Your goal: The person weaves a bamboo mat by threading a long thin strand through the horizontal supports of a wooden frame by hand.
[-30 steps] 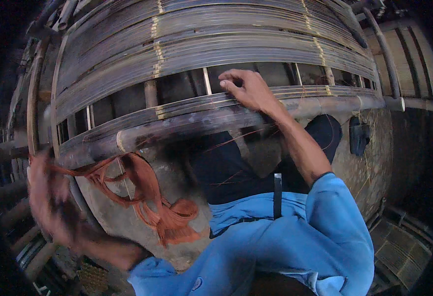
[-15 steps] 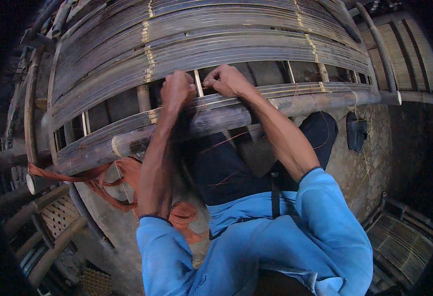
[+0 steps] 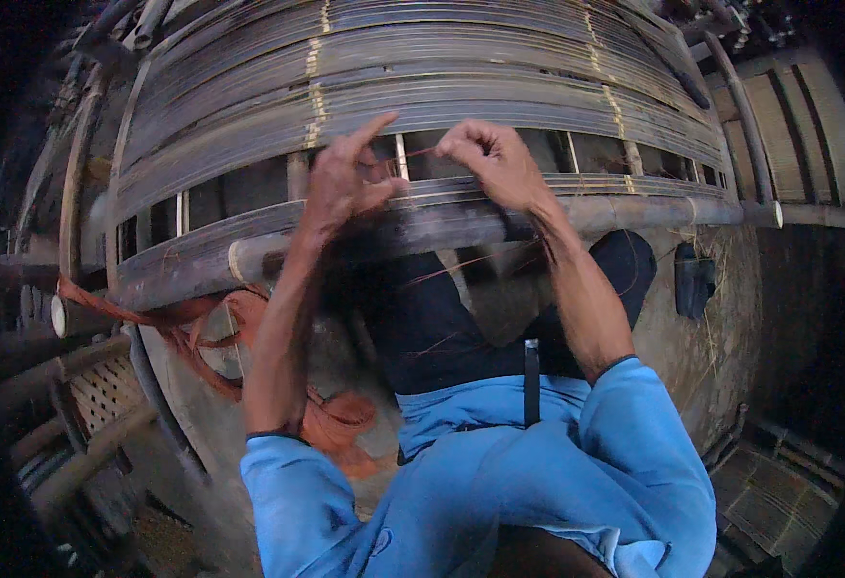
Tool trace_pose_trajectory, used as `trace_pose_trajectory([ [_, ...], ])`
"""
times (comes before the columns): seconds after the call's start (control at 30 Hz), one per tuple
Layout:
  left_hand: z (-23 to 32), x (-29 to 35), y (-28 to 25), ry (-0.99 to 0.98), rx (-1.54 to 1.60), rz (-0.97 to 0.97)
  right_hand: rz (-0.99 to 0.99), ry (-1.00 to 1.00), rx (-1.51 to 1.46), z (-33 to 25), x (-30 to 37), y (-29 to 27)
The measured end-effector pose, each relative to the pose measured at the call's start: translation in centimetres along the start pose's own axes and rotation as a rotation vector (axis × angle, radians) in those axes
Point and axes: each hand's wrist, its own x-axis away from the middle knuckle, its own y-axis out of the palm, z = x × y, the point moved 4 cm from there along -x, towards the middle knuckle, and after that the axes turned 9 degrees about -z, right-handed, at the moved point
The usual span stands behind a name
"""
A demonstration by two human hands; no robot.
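Pinched at the fingertips of my right hand (image 3: 500,164) is a thin reddish thread (image 3: 422,152), stretching a short way left. My left hand (image 3: 350,178) has its index finger and thumb spread apart; its other fingers are partly curled and blurred, and I see nothing held in it. Both hands are over the gap at the near edge of a panel of thin bamboo strips (image 3: 480,91). A pale upright slat (image 3: 401,159) crosses that gap between them. Below the gap, a narrow band of strips (image 3: 442,193) lies along a thick bamboo pole (image 3: 596,214).
An orange-red bundle of fibre strips (image 3: 341,419) hangs and lies below the pole at left. A dark object (image 3: 694,279) is on the floor at right. A lattice-sided bamboo piece (image 3: 109,400) is at lower left, another strip panel (image 3: 774,496) at lower right.
My left hand has opened from a closed grip, its index finger now extended. My right hand has shifted right with the thread at its fingertips. The whole view has moved slightly.
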Motion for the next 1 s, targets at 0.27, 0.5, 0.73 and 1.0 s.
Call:
trace_pose_trajectory([
  [0.27, 3.1, 18.7, -13.6, -0.482, -0.428, 0.208, 0.342, 0.103, 0.258, 3.6, 0.8, -3.8],
  [0.5, -4.7, 52.7, -20.8, -1.037, -0.037, 0.312, 0.053, -0.031, 0.385, 3.7, -0.2, -1.1],
  [0.73, -15.1, 62.0, -17.1, -1.363, -0.726, 0.190, -0.168, 0.345, 0.272, 6.3, -0.5, 0.7],
  [1.0, -4.4, 15.9, 6.3, -0.741, 0.731, 0.522, -0.224, 0.474, 0.444, 5.4, -0.4, 1.5],
])
